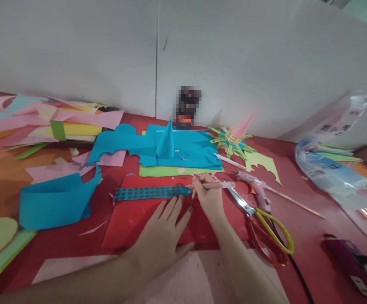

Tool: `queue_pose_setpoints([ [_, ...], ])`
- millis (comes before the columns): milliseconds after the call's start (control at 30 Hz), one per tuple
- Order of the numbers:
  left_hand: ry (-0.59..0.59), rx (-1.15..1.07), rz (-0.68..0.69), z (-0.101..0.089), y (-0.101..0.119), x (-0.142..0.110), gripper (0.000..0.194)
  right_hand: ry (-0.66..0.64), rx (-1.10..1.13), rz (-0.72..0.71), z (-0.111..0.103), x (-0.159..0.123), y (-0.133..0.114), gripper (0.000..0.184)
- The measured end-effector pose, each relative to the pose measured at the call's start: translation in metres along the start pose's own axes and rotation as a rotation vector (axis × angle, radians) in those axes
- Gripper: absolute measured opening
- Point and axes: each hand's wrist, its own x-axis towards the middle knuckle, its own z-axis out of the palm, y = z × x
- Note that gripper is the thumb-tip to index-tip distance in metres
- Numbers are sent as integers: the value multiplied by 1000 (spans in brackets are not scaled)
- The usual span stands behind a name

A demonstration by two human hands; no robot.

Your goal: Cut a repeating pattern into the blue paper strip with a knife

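Strip (145, 193), blue, laid flat across the upper part of red sheet (129, 226), right end partly hidden by the right hand; rows of dark curved marks along its length, more pattern than writing. Left hand (167, 221) palm-down, fingers straight and fanned apart, nothing gripped, tips about the strip's lower edge: probably so placed to keep the strip from sliding. Right hand (208, 196) closed on pen (224, 185), thumb and fingers pinched near the point, barrel lying low toward the right; point over the strip near its right end, a hold apparently suited to small strokes; cannot tell exact contact of point and paper. Scissors (249, 210) to the right, handles toward the body, seemingly for easy reach; glue gun (259, 192) just beyond, small red light visible, perhaps set off to the side to leave room for the right hand. Farther back, blue cone (167, 141) upright on stacked blue paper, presumably steadied by its wide base; to its right, pink cone (244, 126), tilted, on a spiky green ornament with printed centre (232, 137), lettering too small to read. At far right, clear bag (316, 156) with printed characters, illegible at this angle. No brand readable on pen, scissors or glue gun.
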Motion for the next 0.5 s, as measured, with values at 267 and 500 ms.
queue_pose_setpoints([
  [267, 17, -13, -8, 1, -1, -1, 60, -12, 7, -2, -1, -1, -1, 31],
  [500, 26, -9, -2, 1, 0, -1, 60, -18, -10, -4, -1, -2, 0, 30],
])
